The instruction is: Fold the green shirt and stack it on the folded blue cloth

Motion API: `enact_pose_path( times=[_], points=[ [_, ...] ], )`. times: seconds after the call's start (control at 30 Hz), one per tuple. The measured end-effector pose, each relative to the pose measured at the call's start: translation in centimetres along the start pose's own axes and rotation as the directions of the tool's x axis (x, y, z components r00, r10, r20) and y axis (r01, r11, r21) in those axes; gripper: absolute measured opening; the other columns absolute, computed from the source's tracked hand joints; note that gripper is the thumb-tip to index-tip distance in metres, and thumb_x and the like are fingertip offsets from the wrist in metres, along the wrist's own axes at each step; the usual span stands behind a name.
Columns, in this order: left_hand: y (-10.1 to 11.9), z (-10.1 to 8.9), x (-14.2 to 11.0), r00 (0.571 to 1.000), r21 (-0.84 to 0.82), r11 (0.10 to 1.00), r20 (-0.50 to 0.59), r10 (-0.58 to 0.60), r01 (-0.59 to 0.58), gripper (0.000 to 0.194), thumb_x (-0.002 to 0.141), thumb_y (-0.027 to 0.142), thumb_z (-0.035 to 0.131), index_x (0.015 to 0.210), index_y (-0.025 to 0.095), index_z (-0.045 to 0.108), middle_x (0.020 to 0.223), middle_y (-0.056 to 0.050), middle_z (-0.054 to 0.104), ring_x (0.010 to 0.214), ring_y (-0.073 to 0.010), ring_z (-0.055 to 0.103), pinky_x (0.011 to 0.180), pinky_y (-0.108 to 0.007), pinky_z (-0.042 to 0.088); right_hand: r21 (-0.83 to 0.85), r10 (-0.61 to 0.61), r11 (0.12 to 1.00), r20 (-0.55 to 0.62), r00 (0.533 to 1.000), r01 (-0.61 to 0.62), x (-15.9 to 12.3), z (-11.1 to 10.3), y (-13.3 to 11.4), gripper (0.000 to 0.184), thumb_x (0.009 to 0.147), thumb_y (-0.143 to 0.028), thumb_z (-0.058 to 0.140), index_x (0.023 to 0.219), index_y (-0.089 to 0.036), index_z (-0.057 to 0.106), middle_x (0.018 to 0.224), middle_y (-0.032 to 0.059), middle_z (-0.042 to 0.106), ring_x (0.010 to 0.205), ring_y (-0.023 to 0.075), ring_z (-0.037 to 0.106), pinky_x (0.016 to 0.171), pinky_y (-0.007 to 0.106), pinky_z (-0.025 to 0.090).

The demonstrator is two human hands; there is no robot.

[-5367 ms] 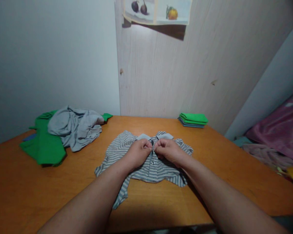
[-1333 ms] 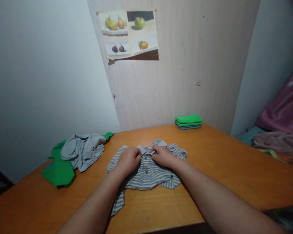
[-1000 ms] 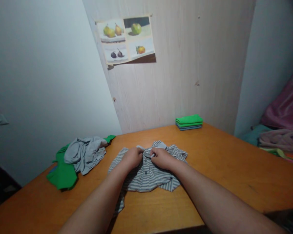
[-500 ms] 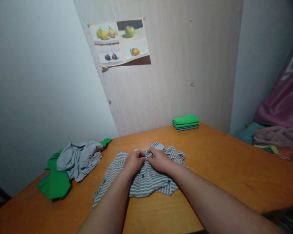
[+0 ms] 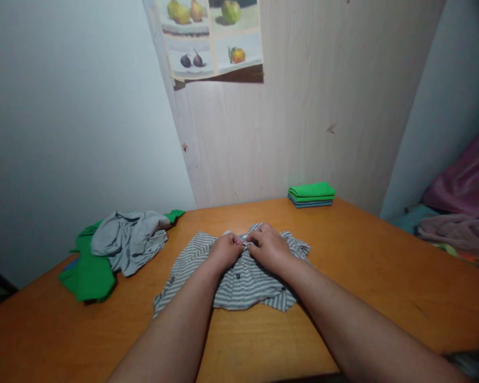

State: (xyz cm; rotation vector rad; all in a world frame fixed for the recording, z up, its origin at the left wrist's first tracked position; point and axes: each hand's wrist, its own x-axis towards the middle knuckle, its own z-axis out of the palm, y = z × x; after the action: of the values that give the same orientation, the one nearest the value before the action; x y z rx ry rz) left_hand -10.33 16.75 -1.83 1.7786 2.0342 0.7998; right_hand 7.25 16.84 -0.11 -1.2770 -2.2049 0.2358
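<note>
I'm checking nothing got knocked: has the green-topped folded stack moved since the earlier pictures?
No, neither way: the folded stack sits at the same far right corner of the table; only the view shifted.

That shirt (image 5: 245,295) is striped grey and white; the surface (image 5: 367,255) orange-brown, the cloth stack (image 5: 312,194) green above slate-blue.

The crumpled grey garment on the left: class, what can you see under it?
Green cloth sticks out on both sides; anything beneath the middle of the grey garment is covered.
</note>
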Motion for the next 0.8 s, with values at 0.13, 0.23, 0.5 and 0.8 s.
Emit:
enact_pose_path(
  times=[0.13,0.23,0.5,0.8],
  points=[
    [0.4,0.1,-0.1,1.0,-0.128,0.992,-0.022,0.015,-0.018,0.004,0.072,0.02,0.065,0.07,0.019,0.061,0.067,0.001,0.06,0.066,-0.0147,0.052,0.058,-0.023,0.034,-0.053,-0.087,0.995,0.024,0.996,0.088,0.0,-0.2,0.2,0.02,0.084,-0.024,0.063,0.097,-0.026,0.078,0.126,0.0075,0.064,0.118,0.0273,0.051,0.093,0.037,0.035],
    [0.7,-0.3,-0.4,0.999,-0.26,0.964,-0.006,0.05,-0.05,0.003,0.072,0.02,0.061,0.07,0.018,0.06,0.067,0.001,0.059,0.065,-0.0135,0.052,0.058,-0.022,0.036,-0.046,-0.145,0.988,0.044,0.988,0.147,0.1,-0.2,0.4,0.017,0.086,-0.023,0.062,0.095,-0.026,0.077,0.117,0.0074,0.069,0.117,0.0274,0.051,0.095,0.039,0.032],
    [0.8,-1.7,-1.2,0.99,-0.616,0.784,0.044,0.132,-0.077,0.015,0.067,0.026,0.066,0.076,0.017,0.059,0.064,0.003,0.055,0.059,-0.0107,0.048,0.054,-0.022,0.033,0.18,-0.118,0.977,0.002,0.993,0.116,0.8,-0.5,1.0,0.015,0.089,-0.03,0.061,0.092,-0.025,0.075,0.097,0.0021,0.074,0.097,0.022,0.059,0.085,0.033,0.036],
    [0.9,-2.1,-1.6,0.983,-0.697,0.716,0.096,0.156,-0.046,0.02,0.064,0.024,0.07,0.08,0.016,0.062,0.07,0.002,0.058,0.062,-0.0102,0.05,0.057,-0.022,0.035,0.372,-0.184,0.91,-0.035,0.982,0.184,1.0,-0.1,1.3,0.013,0.086,-0.028,0.061,0.088,-0.023,0.073,0.091,0.0021,0.073,0.092,0.0204,0.062,0.085,0.031,0.043]
  ],
)
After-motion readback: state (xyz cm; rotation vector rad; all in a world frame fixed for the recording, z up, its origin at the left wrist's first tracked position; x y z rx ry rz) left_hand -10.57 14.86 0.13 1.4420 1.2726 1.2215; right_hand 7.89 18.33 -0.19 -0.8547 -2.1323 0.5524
